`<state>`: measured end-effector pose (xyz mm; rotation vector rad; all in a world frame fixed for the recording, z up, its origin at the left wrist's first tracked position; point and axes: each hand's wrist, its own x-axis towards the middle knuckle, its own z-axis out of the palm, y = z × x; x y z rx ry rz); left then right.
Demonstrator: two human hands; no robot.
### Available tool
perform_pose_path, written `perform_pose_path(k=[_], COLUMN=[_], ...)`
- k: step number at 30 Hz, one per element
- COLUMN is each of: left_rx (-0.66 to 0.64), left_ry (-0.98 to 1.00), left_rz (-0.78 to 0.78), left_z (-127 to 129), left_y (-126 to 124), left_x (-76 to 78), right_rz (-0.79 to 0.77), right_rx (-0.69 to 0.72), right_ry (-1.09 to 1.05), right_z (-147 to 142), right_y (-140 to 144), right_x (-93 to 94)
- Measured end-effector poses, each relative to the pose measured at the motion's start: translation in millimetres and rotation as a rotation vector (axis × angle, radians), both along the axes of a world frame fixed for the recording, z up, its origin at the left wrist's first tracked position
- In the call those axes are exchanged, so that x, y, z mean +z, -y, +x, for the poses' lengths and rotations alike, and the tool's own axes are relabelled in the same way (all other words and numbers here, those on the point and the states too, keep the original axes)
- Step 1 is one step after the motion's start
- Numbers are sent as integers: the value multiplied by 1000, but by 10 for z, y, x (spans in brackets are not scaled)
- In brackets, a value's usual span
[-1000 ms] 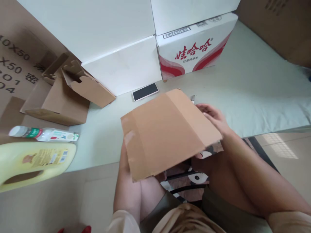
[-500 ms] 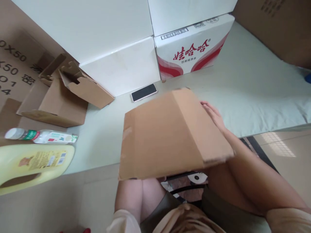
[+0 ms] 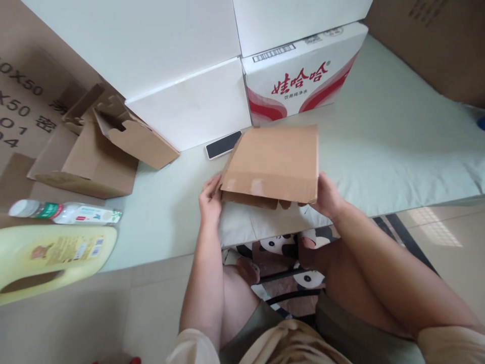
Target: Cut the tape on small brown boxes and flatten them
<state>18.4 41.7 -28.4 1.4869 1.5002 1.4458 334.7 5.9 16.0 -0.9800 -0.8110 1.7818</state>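
Cardboard box (image 3: 273, 156), just one, gripped at opposite edges by left hand (image 3: 210, 199) and right hand (image 3: 329, 197), on the near side of one phone (image 3: 223, 145), now turned round and newly hiding its right end.

Phone (image 3: 223, 145) behind carton (image 3: 276, 159); bottle (image 3: 68, 212) behind jug (image 3: 60, 253), far left.

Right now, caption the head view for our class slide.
Left hand and right hand hold brown cardboard, partly hiding a phone.
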Motion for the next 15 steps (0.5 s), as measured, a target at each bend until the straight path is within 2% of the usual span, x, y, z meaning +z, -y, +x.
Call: perform_pose_path(k=[2, 7, 12, 15], left_rx=[-14, -39, -78, 35], left_ry=[-80, -209, -103, -44], left_rz=[28, 74, 25, 61], left_z=[-29, -17, 5, -22], left_y=[7, 21, 25, 35], left_x=[-5, -17, 18, 81], right_rz=[-18, -114, -220, -185], right_rx=[-28, -215, -323, -361], right_ry=[-7, -21, 122, 110], right_z=[14, 56, 41, -46], right_y=[4, -18, 12, 131], right_x=[17, 18, 62, 143])
